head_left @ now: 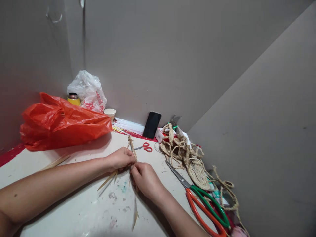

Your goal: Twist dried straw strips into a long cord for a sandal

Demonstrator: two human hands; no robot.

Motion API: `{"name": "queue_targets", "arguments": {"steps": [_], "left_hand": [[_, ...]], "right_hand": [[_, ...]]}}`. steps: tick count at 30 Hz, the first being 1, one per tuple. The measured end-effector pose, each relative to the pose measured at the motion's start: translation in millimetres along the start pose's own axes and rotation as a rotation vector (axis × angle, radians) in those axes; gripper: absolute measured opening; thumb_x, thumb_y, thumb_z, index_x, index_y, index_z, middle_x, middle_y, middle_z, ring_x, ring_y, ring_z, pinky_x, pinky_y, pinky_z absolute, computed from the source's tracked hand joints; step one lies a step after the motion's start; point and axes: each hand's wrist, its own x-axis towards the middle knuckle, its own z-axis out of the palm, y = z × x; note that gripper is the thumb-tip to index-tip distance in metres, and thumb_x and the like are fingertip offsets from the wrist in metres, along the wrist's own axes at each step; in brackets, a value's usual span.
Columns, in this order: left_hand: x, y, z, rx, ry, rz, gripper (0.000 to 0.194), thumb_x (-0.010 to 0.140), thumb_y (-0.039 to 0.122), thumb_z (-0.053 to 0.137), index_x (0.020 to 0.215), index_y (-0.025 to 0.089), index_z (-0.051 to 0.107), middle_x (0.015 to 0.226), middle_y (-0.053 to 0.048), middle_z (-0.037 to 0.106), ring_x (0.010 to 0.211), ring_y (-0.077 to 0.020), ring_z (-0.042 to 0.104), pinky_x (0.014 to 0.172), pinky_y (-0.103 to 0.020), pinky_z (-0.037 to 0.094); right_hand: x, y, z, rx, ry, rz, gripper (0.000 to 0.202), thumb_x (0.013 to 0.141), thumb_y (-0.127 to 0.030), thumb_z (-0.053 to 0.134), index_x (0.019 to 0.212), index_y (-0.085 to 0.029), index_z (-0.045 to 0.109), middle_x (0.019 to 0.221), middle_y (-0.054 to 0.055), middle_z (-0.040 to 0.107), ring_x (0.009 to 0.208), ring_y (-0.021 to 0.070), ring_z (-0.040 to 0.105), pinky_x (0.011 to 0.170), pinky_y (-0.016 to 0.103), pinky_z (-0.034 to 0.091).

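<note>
Near the middle of the white tabletop, my left hand (pixel 122 157) and my right hand (pixel 144 176) meet around a thin braided straw cord (pixel 130 143). Its finished end points away from me, toward the small scissors. The fingers of my left hand pinch the cord, and my right hand is closed on it just below. Loose straw strands (pixel 135 210) hang toward me under my right hand. More flat strands (pixel 108 181) stick out to the lower left from beneath my left hand. The exact spot where the fingertips grip is partly hidden.
Small red-handled scissors (pixel 145 147) lie beyond my hands. Large scissors (pixel 204 202) and a heap of braided straw (pixel 186 153) are on the right. A phone (pixel 151 125) leans on the wall. A red plastic bag (pixel 65 123), paper cup (pixel 110 113) and yellow bottle (pixel 73 99) stand left.
</note>
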Motion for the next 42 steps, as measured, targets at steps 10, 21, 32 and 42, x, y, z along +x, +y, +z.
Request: {"name": "queue_targets", "arguments": {"steps": [10,21,32,42], "left_hand": [[-5,11,-4.7,-0.093,-0.111,-0.004,0.025,0.062,0.039,0.064,0.063,0.016,0.054,0.04,0.01,0.033,0.035,-0.004,0.021,0.037,-0.022,0.012],[-1,4,-9.6,0.181,-0.174,0.131,0.024,0.075,0.037,0.054,0.07,0.014,0.058,0.048,0.007,0.041,0.041,-0.0056,0.028,0.042,-0.02,0.019],[-23,24,-1.9,1.012,0.107,0.254,0.022,0.077,0.031,0.049,0.065,0.017,0.061,0.064,-0.007,0.061,0.058,-0.018,0.053,0.056,-0.025,0.035],[-41,16,32.3,1.273,0.092,0.172,0.028,0.062,0.005,0.052,0.087,0.011,0.062,0.066,-0.011,0.062,0.058,-0.0247,0.058,0.057,-0.03,0.039]], "right_hand": [[12,-7,-39,0.264,0.201,0.018,0.027,0.081,-0.044,0.054,0.074,-0.017,0.056,0.063,0.001,0.055,0.054,0.0122,0.047,0.05,0.023,0.035],[23,9,-31,0.394,-0.256,0.303,0.039,0.08,-0.047,0.053,0.058,-0.016,0.055,0.04,-0.009,0.029,0.033,0.0039,0.018,0.032,0.021,0.009],[17,-2,-16,0.69,-0.13,0.396,0.024,0.072,-0.032,0.055,0.053,-0.016,0.051,0.033,-0.011,0.031,0.028,0.0023,0.015,0.03,0.019,0.007],[13,-4,-13,0.864,-0.182,0.452,0.031,0.068,-0.027,0.055,0.048,-0.019,0.034,0.037,-0.012,0.026,0.032,0.0016,0.012,0.034,0.018,0.003]]}}
